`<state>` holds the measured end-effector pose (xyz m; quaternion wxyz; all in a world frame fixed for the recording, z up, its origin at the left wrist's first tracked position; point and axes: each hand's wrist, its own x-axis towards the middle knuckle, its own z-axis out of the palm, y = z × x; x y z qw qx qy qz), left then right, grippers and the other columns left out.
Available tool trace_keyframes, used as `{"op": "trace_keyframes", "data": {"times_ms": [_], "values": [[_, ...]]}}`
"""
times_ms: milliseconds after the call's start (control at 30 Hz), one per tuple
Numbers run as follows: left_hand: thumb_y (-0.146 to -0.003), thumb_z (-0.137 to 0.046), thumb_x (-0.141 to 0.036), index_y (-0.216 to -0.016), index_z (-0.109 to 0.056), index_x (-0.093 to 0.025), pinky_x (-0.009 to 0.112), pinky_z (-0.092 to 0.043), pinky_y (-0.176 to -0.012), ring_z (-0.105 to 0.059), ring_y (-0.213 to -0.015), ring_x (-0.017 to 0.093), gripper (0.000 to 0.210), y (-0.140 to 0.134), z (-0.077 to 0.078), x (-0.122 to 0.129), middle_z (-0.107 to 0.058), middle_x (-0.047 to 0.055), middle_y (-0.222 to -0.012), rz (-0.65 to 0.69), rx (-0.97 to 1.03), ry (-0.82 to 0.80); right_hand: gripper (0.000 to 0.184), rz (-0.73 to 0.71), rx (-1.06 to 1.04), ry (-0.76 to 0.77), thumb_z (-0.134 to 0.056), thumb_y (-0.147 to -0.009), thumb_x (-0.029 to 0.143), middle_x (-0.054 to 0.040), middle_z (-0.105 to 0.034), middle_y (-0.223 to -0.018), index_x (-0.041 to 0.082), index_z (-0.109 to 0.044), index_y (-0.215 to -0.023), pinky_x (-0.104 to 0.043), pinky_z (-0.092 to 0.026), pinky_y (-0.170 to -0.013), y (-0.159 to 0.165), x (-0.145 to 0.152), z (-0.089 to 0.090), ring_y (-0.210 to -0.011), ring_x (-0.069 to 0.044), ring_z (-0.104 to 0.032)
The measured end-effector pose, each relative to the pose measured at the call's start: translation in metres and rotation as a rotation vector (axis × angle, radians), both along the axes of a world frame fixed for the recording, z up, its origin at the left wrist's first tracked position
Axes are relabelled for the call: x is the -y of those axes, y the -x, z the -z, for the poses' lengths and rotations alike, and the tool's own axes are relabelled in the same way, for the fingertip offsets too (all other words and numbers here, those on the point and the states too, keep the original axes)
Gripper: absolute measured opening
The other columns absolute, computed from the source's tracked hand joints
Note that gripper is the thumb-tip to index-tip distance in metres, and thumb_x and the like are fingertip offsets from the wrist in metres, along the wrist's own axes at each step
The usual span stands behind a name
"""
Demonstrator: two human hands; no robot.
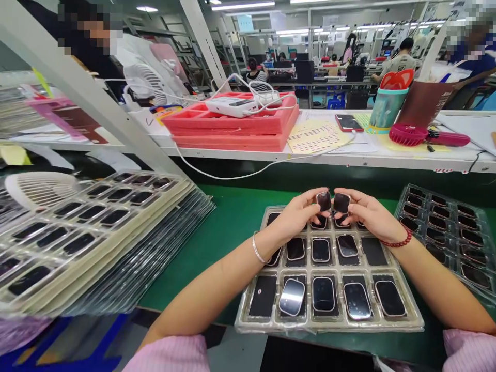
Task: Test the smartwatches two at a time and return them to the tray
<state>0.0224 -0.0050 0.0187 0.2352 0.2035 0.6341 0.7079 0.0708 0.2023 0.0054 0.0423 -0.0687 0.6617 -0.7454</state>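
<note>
My left hand (303, 211) pinches a small dark watch face with a pale metal rim (324, 201) between thumb and fingers. Close beside it, my right hand (362, 211) grips a second watch face (341, 203) of the same kind. Both are raised over the far rows of a clear plastic tray (329, 327). Rounded watch faces, such as one in the front row (323, 294), lie in most of its pockets. A front-left pocket (263, 296) and one at the right of the middle row show only dark lining. My fingers partly cover the far row.
Stacked trays of watch faces (155, 268) rise at the left, a white fan (42, 188) behind them. Another filled tray (445, 227) lies at the right. The shelf (271, 158) ahead carries red foam trays (232, 139), a phone (349, 123) and cups. A white cable hangs below its edge.
</note>
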Motion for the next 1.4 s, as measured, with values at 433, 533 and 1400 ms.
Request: {"op": "trace_keyframes", "data": {"times_ms": [433,533,1400], "values": [[-0.081,-0.052,-0.011,-0.118,-0.058,-0.014,0.017,-0.045,-0.056,-0.068,-0.076,0.012,0.037,-0.0017,-0.0019,-0.0020,-0.069,0.008,-0.104,-0.022,-0.139,0.120,0.037,0.008,-0.104,-0.176,-0.065,-0.085,0.025,-0.0086,-0.071,-0.111,0.020,-0.062,-0.122,-0.025,-0.057,-0.064,-0.0047,0.0017,-0.0032,-0.076,-0.014,-0.069],[-0.088,-0.054,-0.024,-0.112,-0.063,-0.014,0.018,-0.044,-0.053,-0.067,-0.071,0.012,0.027,-0.0027,-0.0031,-0.0012,-0.069,0.007,-0.096,-0.028,-0.165,0.109,0.030,0.023,-0.130,-0.175,-0.064,-0.088,0.031,-0.0080,-0.073,-0.104,0.019,-0.065,-0.115,-0.025,-0.056,-0.062,-0.0058,0.0020,-0.0049,-0.072,-0.014,-0.068],[-0.084,-0.062,-0.026,-0.104,-0.063,-0.013,0.021,-0.044,-0.057,-0.064,-0.065,0.012,0.024,-0.0045,-0.0072,-0.0008,-0.069,0.005,-0.086,-0.024,-0.171,0.147,0.030,-0.005,-0.155,-0.183,-0.066,-0.086,0.037,-0.0072,-0.073,-0.096,0.018,-0.062,-0.109,-0.024,-0.053,-0.057,-0.0038,0.0040,-0.0018,-0.064,-0.012,-0.064]]}}
